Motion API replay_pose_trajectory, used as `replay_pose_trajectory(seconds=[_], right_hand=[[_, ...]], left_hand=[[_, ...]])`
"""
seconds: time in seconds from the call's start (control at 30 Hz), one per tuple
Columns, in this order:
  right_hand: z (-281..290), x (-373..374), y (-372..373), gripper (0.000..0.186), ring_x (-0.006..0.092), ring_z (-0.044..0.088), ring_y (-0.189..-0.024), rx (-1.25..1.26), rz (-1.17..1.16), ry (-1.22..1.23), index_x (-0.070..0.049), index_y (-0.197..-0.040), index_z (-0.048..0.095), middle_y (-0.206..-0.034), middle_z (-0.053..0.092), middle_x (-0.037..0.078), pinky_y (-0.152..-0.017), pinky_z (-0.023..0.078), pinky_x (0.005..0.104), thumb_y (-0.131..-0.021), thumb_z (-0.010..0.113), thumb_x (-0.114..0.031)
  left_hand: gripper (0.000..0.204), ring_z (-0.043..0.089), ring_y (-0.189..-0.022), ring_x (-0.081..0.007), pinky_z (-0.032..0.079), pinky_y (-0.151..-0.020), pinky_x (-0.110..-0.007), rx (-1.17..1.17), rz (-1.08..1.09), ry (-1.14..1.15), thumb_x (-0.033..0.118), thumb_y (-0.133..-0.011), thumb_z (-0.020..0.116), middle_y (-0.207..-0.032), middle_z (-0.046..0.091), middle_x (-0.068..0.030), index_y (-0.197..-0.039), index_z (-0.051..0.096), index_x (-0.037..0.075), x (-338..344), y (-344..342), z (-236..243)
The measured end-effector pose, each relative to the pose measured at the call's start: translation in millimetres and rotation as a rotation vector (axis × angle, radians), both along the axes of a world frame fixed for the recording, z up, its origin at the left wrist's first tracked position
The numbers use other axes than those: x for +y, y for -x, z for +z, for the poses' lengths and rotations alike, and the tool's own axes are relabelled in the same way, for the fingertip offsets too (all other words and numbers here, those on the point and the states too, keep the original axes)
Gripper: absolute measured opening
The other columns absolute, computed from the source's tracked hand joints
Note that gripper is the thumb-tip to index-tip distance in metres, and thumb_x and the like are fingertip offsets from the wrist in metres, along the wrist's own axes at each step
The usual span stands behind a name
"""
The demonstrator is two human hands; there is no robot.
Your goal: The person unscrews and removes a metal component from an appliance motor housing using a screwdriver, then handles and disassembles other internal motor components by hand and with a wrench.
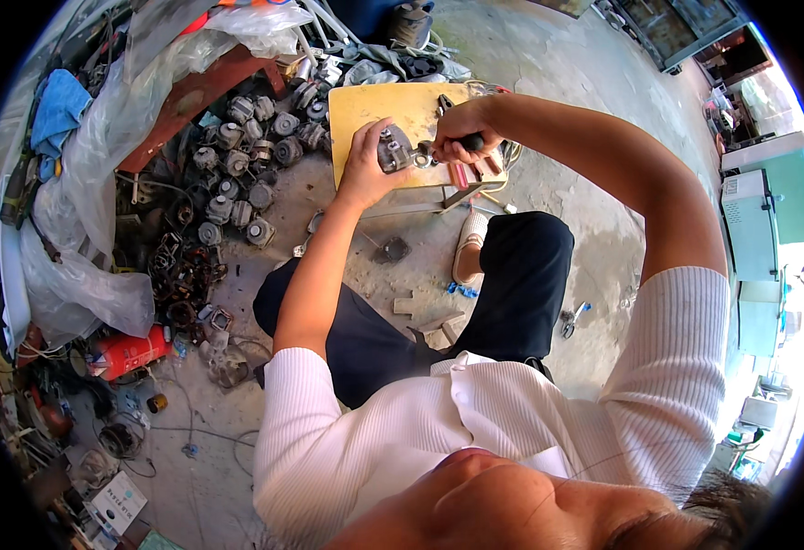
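Observation:
My left hand [363, 171] is wrapped round a small grey electric motor [393, 152] and holds it above the yellow tabletop. The fingers lie along its far side and the thumb along the near side. My right hand [458, 125] is closed on a black-handled tool [471, 142] just right of the motor. A shiny metal piece [422, 156] shows between the tool and the motor; whether it belongs to either I cannot tell. Black pliers [444, 103] lie by the right hand. Red-handled tools [459, 176] lie near the table's front edge.
The low yellow table [351, 108] stands beyond my knees. To its left, many similar motors [238, 162] are heaped on the floor, with dark coils [180, 284] nearer me. A red cylinder [131, 353] lies by plastic sheeting [81, 284]. Pale cabinets [750, 225] stand far right.

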State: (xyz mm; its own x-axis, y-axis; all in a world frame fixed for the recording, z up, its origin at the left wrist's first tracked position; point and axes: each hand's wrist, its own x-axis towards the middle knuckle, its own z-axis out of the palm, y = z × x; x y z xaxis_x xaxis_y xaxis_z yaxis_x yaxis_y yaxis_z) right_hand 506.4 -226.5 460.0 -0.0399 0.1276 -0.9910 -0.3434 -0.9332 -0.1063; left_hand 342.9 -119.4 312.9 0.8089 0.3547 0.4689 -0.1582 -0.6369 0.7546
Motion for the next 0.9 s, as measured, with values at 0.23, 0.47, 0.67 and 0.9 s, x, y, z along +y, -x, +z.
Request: replay_pose_trajectory(seconds=[0.23,0.47,0.67,0.9], right_hand=[[-24,-8,11,0.025,0.0015,0.036,-0.040,-0.233,0.231,0.036,-0.010,-0.077,0.052,-0.059,0.045,-0.008,-0.034,0.029,0.0163,-0.100,0.049,-0.019],[-7,-11,35,0.036,0.0103,0.039,-0.037,-0.353,0.093,-0.109,-0.006,-0.065,0.047,-0.055,0.048,0.008,-0.042,0.042,0.0240,-0.099,0.044,-0.018],[-10,-25,19,0.017,0.0129,0.049,-0.042,-0.076,-0.240,-0.164,-0.001,-0.074,0.048,-0.059,0.051,0.007,-0.038,0.038,0.0267,-0.090,0.044,-0.001],[-4,-6,4,0.014,0.0082,0.062,-0.053,-0.323,0.257,-0.038,-0.004,-0.088,0.058,-0.073,0.065,0.004,-0.046,0.053,0.0208,-0.098,0.053,-0.013]], left_hand=[[0.096,0.058,-0.116,-0.0379,0.051,-0.096,-0.045,0.080,0.041,0.046,0.024,-0.063,0.091,-0.129,0.056,-0.0168,-0.143,0.039,0.019,-2,2,2],[0.095,0.060,-0.113,-0.0380,0.052,-0.093,-0.045,0.128,0.079,-0.008,0.026,-0.064,0.090,-0.127,0.056,-0.0155,-0.143,0.038,0.021,-1,3,3],[0.095,0.059,-0.114,-0.0387,0.052,-0.093,-0.046,0.138,0.084,-0.030,0.027,-0.064,0.090,-0.127,0.056,-0.0160,-0.143,0.038,0.020,-4,-3,6],[0.095,0.059,-0.114,-0.0385,0.051,-0.095,-0.045,0.158,0.071,-0.046,0.027,-0.064,0.090,-0.127,0.056,-0.0168,-0.144,0.038,0.019,-2,-2,8]])
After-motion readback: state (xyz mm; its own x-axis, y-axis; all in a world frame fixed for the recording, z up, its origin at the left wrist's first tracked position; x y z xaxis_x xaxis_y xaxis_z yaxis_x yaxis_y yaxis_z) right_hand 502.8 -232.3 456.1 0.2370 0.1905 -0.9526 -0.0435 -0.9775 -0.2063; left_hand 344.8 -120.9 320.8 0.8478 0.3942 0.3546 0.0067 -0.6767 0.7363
